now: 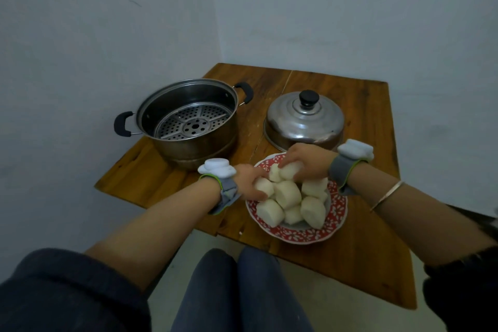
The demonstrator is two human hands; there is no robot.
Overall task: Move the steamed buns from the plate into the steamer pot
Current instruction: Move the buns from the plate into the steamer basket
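Observation:
Several white steamed buns (288,194) are piled on a red plate with a white flower pattern (338,213) at the table's near edge. My left hand (249,180) grips a bun (265,186) at the pile's left side. My right hand (310,160) closes over another bun (291,170) at the top of the pile. The steel steamer pot (188,121) stands open at the left of the table, with a bare perforated rack (192,122) inside and black handles.
A domed metal lid with a black knob (304,120) rests on the wooden table (363,105) behind the plate. Grey walls close in at the left and back. My knees sit below the table's front edge.

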